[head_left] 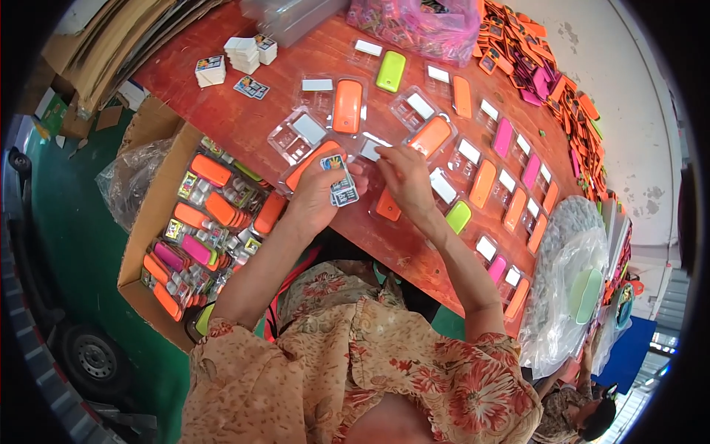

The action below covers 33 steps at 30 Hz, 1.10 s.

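My left hand [319, 194] is closed around a small stack of printed cards [342, 181], their dark colourful faces turned up. Just to its right, my right hand [408, 177] has its fingertips pinched together over a clear plastic blister tray. A white card [371, 150] lies in that tray, touching or almost touching the fingertips; what the pinch holds, if anything, is too small to make out. Under the left hand shows an orange plastic case [307, 169] in another blister. One more orange case [388, 205] is partly hidden below my right hand.
Rows of clear blisters with white cards and orange, pink or green cases [483, 183] cover the red table [259, 126]. Card stacks [242, 53] stand far left. A carton [133, 251] of packed blisters is at left. Loose cases [518, 52] pile far right; another person [573, 414] is lower right.
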Tool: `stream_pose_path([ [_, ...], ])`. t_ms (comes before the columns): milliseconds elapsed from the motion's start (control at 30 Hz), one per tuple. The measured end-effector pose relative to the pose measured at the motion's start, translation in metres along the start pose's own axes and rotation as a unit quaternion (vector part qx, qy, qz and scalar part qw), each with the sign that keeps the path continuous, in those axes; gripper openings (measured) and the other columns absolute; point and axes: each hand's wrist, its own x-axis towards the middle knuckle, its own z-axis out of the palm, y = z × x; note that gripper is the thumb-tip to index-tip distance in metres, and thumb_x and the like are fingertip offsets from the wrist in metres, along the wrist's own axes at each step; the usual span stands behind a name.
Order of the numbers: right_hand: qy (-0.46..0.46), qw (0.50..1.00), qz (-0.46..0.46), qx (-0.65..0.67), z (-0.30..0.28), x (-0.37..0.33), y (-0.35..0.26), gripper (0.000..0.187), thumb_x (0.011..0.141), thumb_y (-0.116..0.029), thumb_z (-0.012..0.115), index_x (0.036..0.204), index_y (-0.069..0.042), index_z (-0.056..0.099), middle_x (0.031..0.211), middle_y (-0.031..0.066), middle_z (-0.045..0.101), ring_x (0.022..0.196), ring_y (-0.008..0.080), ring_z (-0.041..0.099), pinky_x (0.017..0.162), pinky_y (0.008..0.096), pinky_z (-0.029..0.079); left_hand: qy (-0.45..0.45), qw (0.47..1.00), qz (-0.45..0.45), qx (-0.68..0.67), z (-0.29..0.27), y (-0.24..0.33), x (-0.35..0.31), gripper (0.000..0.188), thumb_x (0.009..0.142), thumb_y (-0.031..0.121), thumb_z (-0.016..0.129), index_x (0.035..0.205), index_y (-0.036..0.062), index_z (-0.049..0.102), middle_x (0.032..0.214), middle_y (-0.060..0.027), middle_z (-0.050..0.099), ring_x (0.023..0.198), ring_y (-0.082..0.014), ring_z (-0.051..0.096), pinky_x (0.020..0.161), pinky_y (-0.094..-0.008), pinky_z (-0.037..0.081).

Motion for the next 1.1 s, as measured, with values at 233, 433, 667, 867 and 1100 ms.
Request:
stream_pose_path([
  [233,-0.01,0.901,0.139,0.411,0.013,0.009,-0.059,0.018,0.081,0.0,0.047,0.099,0.001,0.048,0.079,0.0029,0.054,0.071,0.007,0.05,0.065,0.02,0.042,-0.012,0.989,0.08,-0.123,-0.012,-0.008,0.023,0.021,0.074,0.001,0.04,0.094,0.0041,0.046,0.08,-0.0057,0.053,0.075,-0.0157,0.055,0.065,-0.0267,0.045],
  [433,-0.012,0.825,0.192,0.532,0.037,0.009,-0.058,0.025,0.078,0.003,0.049,0.102,-0.001,0.046,0.081,0.0023,0.053,0.072,0.008,0.051,0.065,0.0202,0.044,0.07,0.986,0.15,0.004,0.001,0.01,0.001,0.028,0.076,0.005,0.042,0.104,0.002,0.041,0.088,-0.0094,0.054,0.082,-0.0167,0.053,0.072,-0.0263,0.043],
  [667,-0.104,0.874,0.151,0.449,0.061,0.038,-0.066,0.027,0.078,-0.003,0.052,0.104,-0.001,0.046,0.078,0.0036,0.053,0.072,0.01,0.051,0.064,0.0233,0.043,0.025,0.978,0.15,0.144,-0.045,0.06,0.008,0.023,0.074,0.0,0.049,0.097,0.0006,0.048,0.084,-0.0052,0.053,0.074,-0.0134,0.053,0.065,-0.0251,0.045],
  [867,-0.085,0.947,0.072,0.3,0.028,0.034,-0.08,0.024,0.077,-0.01,0.053,0.098,0.0,0.051,0.082,0.0104,0.055,0.074,0.0169,0.054,0.064,0.0286,0.043,0.234,0.864,0.354,0.271,-0.08,0.112,0.043,0.041,0.07,-0.006,0.055,0.108,0.0014,0.043,0.093,-0.0075,0.052,0.082,-0.0153,0.052,0.069,-0.0255,0.044],
  [1100,-0.032,0.997,0.001,0.071,-0.003,-0.015,-0.023,0.018,0.073,-0.008,0.055,0.09,-0.002,0.053,0.086,0.0132,0.053,0.079,0.0278,0.052,0.067,0.0336,0.042,0.411,0.57,0.39,0.595,-0.103,0.128,0.079,0.046,0.072,0.013,0.056,0.114,0.0026,0.04,0.107,-0.0185,0.05,0.093,-0.0281,0.05,0.079,-0.0378,0.038],
])
